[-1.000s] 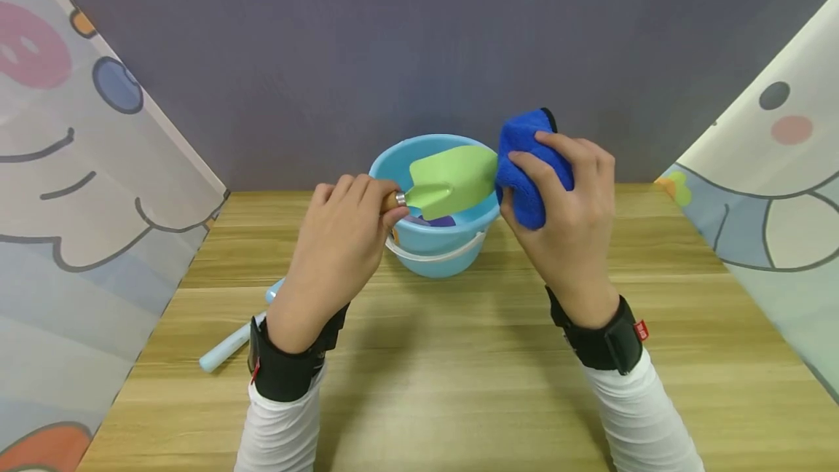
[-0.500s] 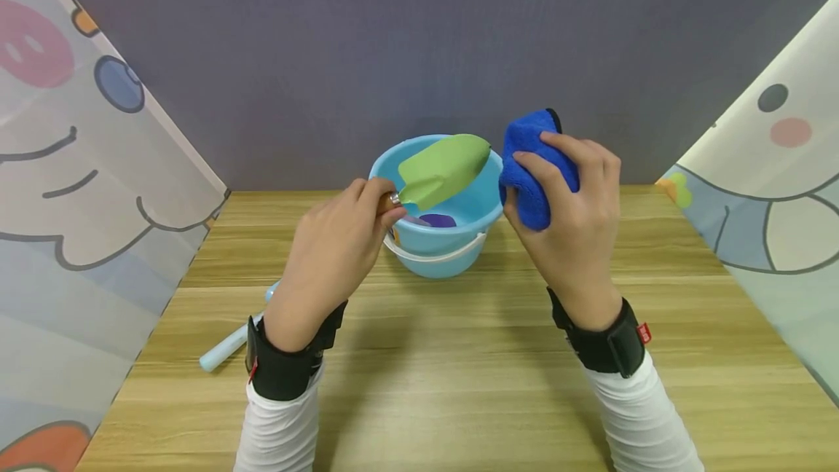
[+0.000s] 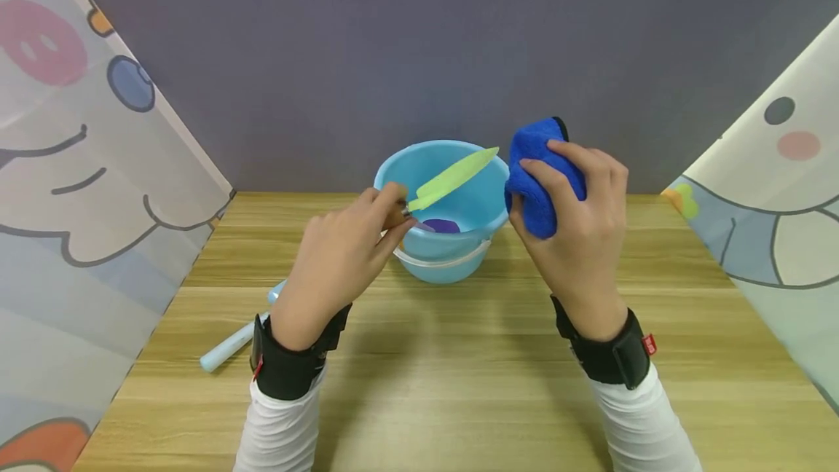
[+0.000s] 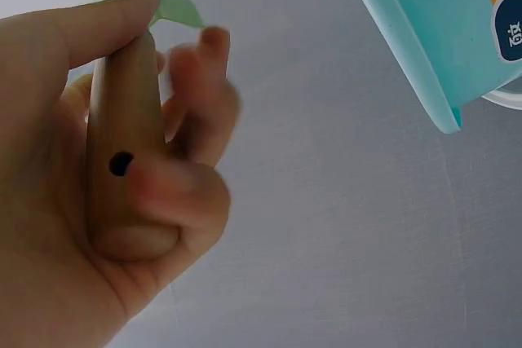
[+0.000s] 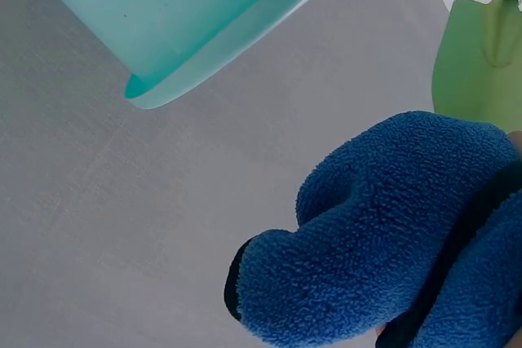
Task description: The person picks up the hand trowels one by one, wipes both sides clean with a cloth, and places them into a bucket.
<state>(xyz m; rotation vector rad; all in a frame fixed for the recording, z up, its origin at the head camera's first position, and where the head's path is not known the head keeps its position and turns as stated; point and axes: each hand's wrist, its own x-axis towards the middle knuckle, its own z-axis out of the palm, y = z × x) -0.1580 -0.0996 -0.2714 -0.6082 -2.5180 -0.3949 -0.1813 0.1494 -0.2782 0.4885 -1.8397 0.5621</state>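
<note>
My left hand (image 3: 347,246) grips the wooden handle (image 4: 126,144) of a green hand trowel (image 3: 455,177), thumb along the handle in the left wrist view. The trowel's blade is seen nearly edge-on over the mouth of a light blue bucket (image 3: 442,272). To the right of the bucket, my right hand (image 3: 577,224) holds a bunched blue cloth (image 3: 544,173) with a black edge, fingers curled over it. The right wrist view shows the cloth (image 5: 367,242) in front of the trowel blade (image 5: 477,71). A purple thing (image 3: 440,226) lies inside the bucket.
A light blue rod-like thing (image 3: 229,347) lies on the wooden table (image 3: 459,384) at the left, partly hidden by my left wrist. A grey wall (image 3: 419,42) rises behind the bucket. Cartoon-printed panels (image 3: 72,181) stand at both sides.
The trowel has turned in my left hand from showing its blade face to nearly edge-on, and its tip has come away from the cloth. My right hand has shifted slightly right with the cloth.
</note>
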